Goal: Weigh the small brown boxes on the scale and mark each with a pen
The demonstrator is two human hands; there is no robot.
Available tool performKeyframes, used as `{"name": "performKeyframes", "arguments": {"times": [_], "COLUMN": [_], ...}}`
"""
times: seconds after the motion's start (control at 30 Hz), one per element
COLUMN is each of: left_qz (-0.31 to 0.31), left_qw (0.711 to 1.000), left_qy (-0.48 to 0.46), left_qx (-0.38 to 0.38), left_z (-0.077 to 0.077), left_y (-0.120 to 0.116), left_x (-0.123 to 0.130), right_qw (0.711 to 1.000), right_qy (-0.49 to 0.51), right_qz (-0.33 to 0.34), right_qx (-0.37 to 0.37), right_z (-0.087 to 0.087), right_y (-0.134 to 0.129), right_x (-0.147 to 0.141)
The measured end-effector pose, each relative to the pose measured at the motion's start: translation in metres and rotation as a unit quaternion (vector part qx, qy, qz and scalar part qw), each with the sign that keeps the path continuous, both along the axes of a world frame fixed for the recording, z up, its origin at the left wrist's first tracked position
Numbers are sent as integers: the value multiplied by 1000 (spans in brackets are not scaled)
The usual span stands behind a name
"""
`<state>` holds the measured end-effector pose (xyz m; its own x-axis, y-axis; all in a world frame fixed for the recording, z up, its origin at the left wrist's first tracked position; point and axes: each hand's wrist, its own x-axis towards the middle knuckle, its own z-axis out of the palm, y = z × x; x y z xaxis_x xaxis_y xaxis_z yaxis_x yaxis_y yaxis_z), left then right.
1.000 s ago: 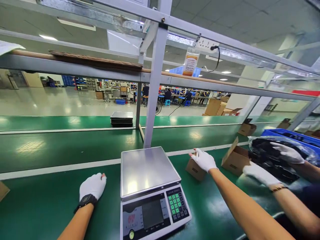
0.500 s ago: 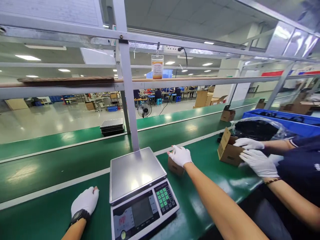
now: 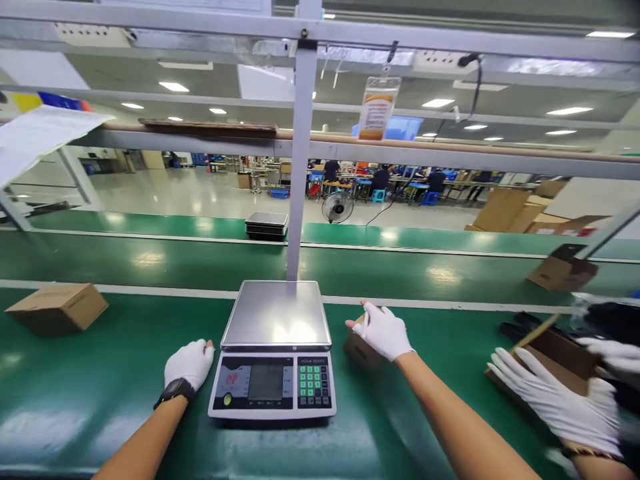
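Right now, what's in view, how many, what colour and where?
weighing scale: 1, white, silver pan, centre
work surfaces: 3 bands, green, across
cardboard box: 1, brown, left
small cardboard box: 1, brown, right of scale
open cardboard boxes: 2, brown, right
cartons: several, brown, right background
silver-topped stack: 1, black below, behind scale
fan: 1, dark, background
hanging card: 1, white-orange, top centre
metal frame: 1, grey, above
paper: 1, white, upper left
distant people: several, dark-clothed, background
co-worker's hands: 2, white-gloved, lower right
wristwatch: 1, black, left wrist
left hand: 1, white-gloved, left of scale
right hand: 1, white-gloved, on small cardboard box
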<state>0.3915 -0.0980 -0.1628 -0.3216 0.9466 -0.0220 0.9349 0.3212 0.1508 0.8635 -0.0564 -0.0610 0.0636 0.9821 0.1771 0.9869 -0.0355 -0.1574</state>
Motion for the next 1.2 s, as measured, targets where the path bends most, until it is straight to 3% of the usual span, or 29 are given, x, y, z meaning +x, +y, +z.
{"name": "performKeyframes", "arguments": {"times": [0.13,0.27,0.37,0.43,0.57,0.63,0.73,0.83,0.9,0.97,1.03,1.1,1.2], "left_qz": [-9,-54,-102,-130,-159,-164,-165,-165,-165,-164,-162,-160,-157], "left_qw": [1000,998,994,991,986,985,985,984,984,984,984,984,985], "left_qy": [15,25,31,32,27,24,22,26,31,36,39,42,43], "left_qx": [15,20,23,27,40,45,52,60,63,65,64,60,52], "left_z": [0,0,1,1,1,0,0,-1,-1,0,1,3,3], "left_y": [-2,2,11,17,23,24,24,23,23,22,22,21,21], "left_x": [3,2,3,3,3,2,1,1,1,1,1,0,-2], "right_qw": [996,997,999,996,975,976,990,989,982,974,963,946,920], "right_qy": [6,23,29,65,176,190,130,28,33,84,162,250,368], "right_qz": [84,68,7,-56,-137,-103,10,125,175,197,186,141,46], "right_qx": [-13,-30,-20,-30,-3,32,60,77,68,68,108,149,127], "right_z": [1,-6,-8,-1,43,71,106,126,131,128,112,78,4], "right_y": [-32,-55,-46,-30,0,6,6,0,-2,0,8,19,26], "right_x": [7,17,30,43,58,38,-33,-114,-147,-154,-140,-115,-78]}}
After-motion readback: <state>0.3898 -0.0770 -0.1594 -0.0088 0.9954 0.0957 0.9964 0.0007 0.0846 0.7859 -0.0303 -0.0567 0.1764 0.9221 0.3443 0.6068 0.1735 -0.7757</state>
